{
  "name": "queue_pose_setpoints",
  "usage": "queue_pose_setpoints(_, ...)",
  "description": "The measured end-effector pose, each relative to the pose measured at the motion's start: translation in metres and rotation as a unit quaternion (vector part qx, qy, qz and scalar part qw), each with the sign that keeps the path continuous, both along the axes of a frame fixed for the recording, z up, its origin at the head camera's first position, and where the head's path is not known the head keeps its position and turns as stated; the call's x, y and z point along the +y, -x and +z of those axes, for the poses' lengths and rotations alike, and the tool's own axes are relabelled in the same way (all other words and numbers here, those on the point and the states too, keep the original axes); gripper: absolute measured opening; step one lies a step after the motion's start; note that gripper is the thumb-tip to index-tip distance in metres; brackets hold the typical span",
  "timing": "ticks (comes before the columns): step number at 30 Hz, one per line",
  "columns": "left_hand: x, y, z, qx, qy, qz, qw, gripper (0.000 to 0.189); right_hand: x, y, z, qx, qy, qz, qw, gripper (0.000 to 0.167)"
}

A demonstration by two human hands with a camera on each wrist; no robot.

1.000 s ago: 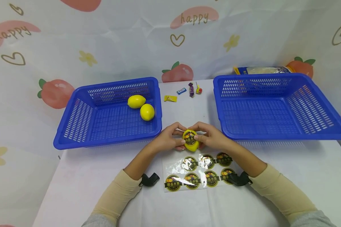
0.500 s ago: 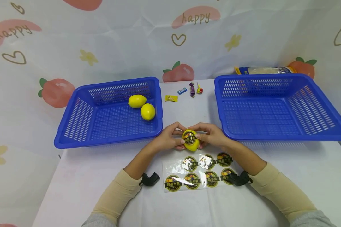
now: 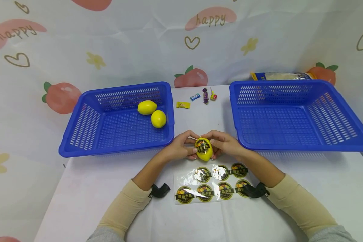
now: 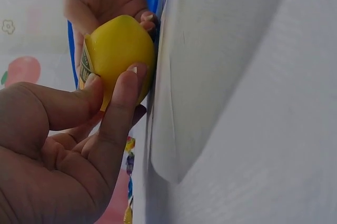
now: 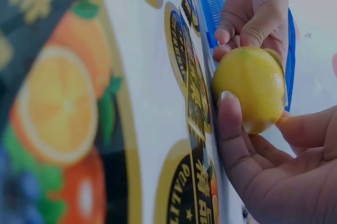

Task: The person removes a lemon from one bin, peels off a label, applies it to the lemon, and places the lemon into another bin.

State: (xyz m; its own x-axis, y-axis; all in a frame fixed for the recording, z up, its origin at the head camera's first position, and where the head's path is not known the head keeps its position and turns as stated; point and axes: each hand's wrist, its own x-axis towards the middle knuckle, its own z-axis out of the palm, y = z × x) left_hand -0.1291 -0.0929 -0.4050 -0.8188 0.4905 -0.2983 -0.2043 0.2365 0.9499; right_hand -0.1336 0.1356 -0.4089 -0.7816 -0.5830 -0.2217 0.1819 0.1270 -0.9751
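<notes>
A yellow lemon (image 3: pixel 205 156) sits low over the table between both hands, a round dark fruit sticker (image 3: pixel 203 146) on its upper face. My left hand (image 3: pixel 180 147) holds the lemon from the left, its thumb at the sticker's edge. From the right, my right hand (image 3: pixel 227 144) holds the same lemon (image 5: pixel 250 84), thumb along its side. In the left wrist view, one edge of the sticker (image 4: pixel 86 65) stands slightly off the lemon's skin. Just below the hands lies a clear sheet of round stickers (image 3: pixel 204 192), in two rows.
Two more lemons (image 3: pixel 158 119) lie in the left blue basket (image 3: pixel 116 153). Another blue basket (image 3: pixel 302 147) stands at the right, with a packaged bag (image 3: pixel 284 76) behind it. Several wrapped candies (image 3: pixel 183 105) are spread between the baskets at the back.
The right thumb has slid off the sticker's face toward the lemon's right side, so more of the sticker shows. The left hand's hold looks the same.
</notes>
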Motion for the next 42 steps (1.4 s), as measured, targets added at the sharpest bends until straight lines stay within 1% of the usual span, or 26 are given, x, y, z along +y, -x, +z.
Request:
queue_pose_setpoints(3,0.0,0.0,0.0,0.001,0.001,-0.002,1.0,0.039,0.002,0.0,-0.001,0.004,0.003,0.014,0.9999,0.037)
queue_pose_setpoints(7,0.0,0.001,0.0,0.003,0.003,-0.005,1.0,0.04,0.003,0.001,-0.003,0.031,0.004,0.03,0.9991,0.039)
queue_pose_setpoints(10,0.0,0.001,0.0,0.005,0.003,-0.007,1.0,0.04,0.004,0.001,-0.003,0.045,0.004,0.032,0.9985,0.038)
queue_pose_setpoints(19,-0.001,0.001,0.001,0.013,-0.001,-0.008,0.9999,0.041,0.005,0.002,-0.003,0.044,0.02,0.035,0.9982,0.04)
queue_pose_setpoints(22,-0.002,0.001,0.001,0.014,-0.001,-0.007,0.9999,0.041,0.006,0.002,-0.003,0.048,0.02,0.046,0.9975,0.046)
queue_pose_setpoints(25,-0.002,0.001,0.0,0.015,-0.001,-0.009,0.9998,0.04,0.007,0.001,-0.004,0.053,0.019,0.064,0.9964,0.057)
queue_pose_setpoints(28,-0.003,0.0,0.001,0.021,-0.001,-0.013,0.9997,0.04,0.007,0.0,-0.004,0.077,-0.002,0.08,0.9938,0.065)
queue_pose_setpoints(31,-0.002,-0.002,0.002,0.031,0.001,-0.019,0.9993,0.042,0.006,-0.001,-0.001,0.116,-0.033,0.085,0.9891,0.068)
queue_pose_setpoints(33,-0.002,-0.003,0.003,0.041,0.011,-0.025,0.9988,0.045,0.005,-0.003,0.0,0.136,-0.055,0.085,0.9856,0.068)
queue_pose_setpoints(35,-0.002,-0.005,0.005,0.057,0.032,-0.034,0.9973,0.047,0.004,-0.004,0.002,0.144,-0.066,0.083,0.9839,0.069)
queue_pose_setpoints(36,-0.002,-0.006,0.006,0.074,0.056,-0.041,0.9949,0.048,0.004,-0.004,0.002,0.145,-0.069,0.082,0.9836,0.07)
queue_pose_setpoints(38,-0.002,-0.009,0.011,0.116,0.11,-0.054,0.9857,0.05,0.004,-0.004,0.002,0.151,-0.075,0.079,0.9824,0.071)
queue_pose_setpoints(40,-0.002,-0.013,0.016,0.159,0.167,-0.064,0.971,0.051,0.003,-0.005,0.002,0.158,-0.08,0.076,0.9813,0.071)
queue_pose_setpoints(42,-0.001,-0.019,0.025,0.201,0.215,-0.07,0.9532,0.051,0.003,-0.005,0.002,0.169,-0.086,0.073,0.9792,0.072)
